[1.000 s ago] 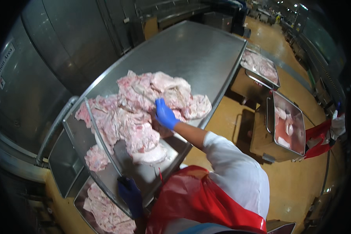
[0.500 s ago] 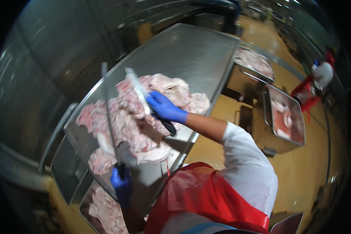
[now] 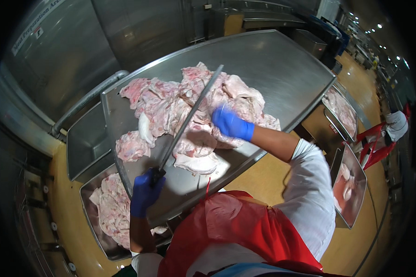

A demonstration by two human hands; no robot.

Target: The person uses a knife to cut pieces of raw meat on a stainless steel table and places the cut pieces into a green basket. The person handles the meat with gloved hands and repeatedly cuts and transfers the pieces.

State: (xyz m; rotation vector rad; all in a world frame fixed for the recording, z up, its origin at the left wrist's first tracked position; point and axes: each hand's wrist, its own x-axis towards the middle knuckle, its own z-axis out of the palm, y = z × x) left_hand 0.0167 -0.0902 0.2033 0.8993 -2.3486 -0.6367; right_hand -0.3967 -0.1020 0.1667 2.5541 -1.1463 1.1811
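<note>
My left hand (image 3: 145, 194), in a blue glove, is closed on the black handle of a long sharpening steel (image 3: 192, 115), which slants up over raw, pale pink meat pieces (image 3: 245, 92) piled on a steel table (image 3: 291, 74). My right hand (image 3: 229, 122), also gloved, is closed and slightly blurred just right of the rod, over the meat; what it grips is hidden. A smaller meat piece (image 3: 131, 145) lies near the table's left edge.
A steel bin (image 3: 92, 129) stands left of the table, another bin (image 3: 85, 194) with meat below it. Two bins (image 3: 349, 207) (image 3: 353, 138) with meat stand right. A co-worker in red apron (image 3: 393, 124) is beyond them. A railing (image 3: 78, 111) runs along the wall.
My view has shifted. The steel now slants rightward across the pile rather than upright. The knife seen in my right hand half a second ago no longer shows.
</note>
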